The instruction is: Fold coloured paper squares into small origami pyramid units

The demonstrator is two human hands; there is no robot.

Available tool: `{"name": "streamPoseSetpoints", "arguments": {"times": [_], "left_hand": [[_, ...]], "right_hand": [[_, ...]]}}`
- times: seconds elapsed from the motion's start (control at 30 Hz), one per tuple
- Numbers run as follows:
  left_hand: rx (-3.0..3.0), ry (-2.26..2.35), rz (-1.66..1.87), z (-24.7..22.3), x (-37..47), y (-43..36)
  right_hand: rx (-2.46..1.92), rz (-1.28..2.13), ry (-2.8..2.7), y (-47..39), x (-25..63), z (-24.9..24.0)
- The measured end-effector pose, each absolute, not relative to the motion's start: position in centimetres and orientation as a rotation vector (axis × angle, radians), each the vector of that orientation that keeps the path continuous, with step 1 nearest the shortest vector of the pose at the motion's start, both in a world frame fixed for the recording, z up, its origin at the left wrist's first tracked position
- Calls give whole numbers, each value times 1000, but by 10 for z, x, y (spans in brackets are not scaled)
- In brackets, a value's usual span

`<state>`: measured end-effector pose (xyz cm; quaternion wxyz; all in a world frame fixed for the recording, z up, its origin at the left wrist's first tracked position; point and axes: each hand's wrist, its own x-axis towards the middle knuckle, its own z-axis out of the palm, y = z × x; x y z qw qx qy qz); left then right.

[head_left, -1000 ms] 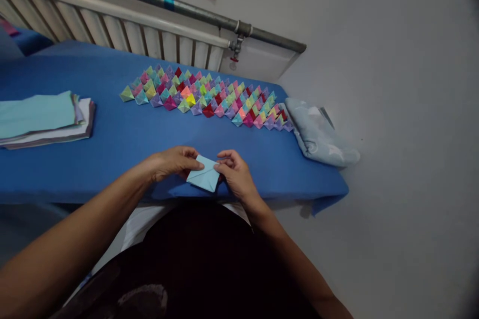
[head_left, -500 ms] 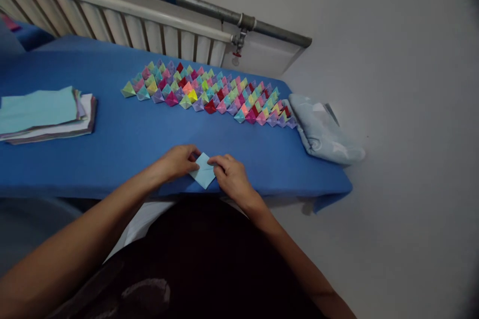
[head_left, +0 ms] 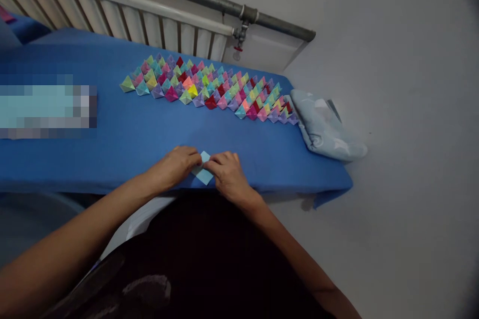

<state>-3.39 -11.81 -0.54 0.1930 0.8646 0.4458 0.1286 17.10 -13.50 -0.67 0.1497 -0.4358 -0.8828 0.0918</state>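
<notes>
A small light-blue folded paper square point(head_left: 204, 176) lies turned like a diamond near the front edge of the blue-covered table point(head_left: 138, 129). On its left side my left hand point(head_left: 183, 162) is closed, fingers pinching the paper's left corner. From the right, my right hand point(head_left: 228, 169) is closed too, with thumb and forefinger at the paper's middle and right corner. The fingers of both hands hide parts of the paper. Beyond them stand rows of small folded paper pieces point(head_left: 210, 102) in many colours.
A blurred-out light-blue stack point(head_left: 45, 104) lies at the left. A folded grey-blue patterned cloth point(head_left: 325, 127) rests at the table's right end, against the wall. Along the back run a white radiator point(head_left: 123, 20), a metal pipe point(head_left: 209, 0) and a valve with a red handle point(head_left: 238, 49).
Both hands have come closer together over the paper, covering more of it. My left fingers have moved right along its upper left edge. The view has shifted slightly.
</notes>
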Motion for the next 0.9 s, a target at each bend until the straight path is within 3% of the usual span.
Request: {"name": "streamPoseSetpoints", "arguments": {"times": [0.23,0.5,0.9], "left_hand": [[2565,1123,487,-13,-47,-136],[2947,1104,599,-14,-46,-138],[2995,1160,636,-16,-43,-138]], "right_hand": [[-1187,459,-2527,-139,180,-4],[-1190,505,-2494,-139,183,-4],[-1196,532,-2526,-137,183,-3]]}}
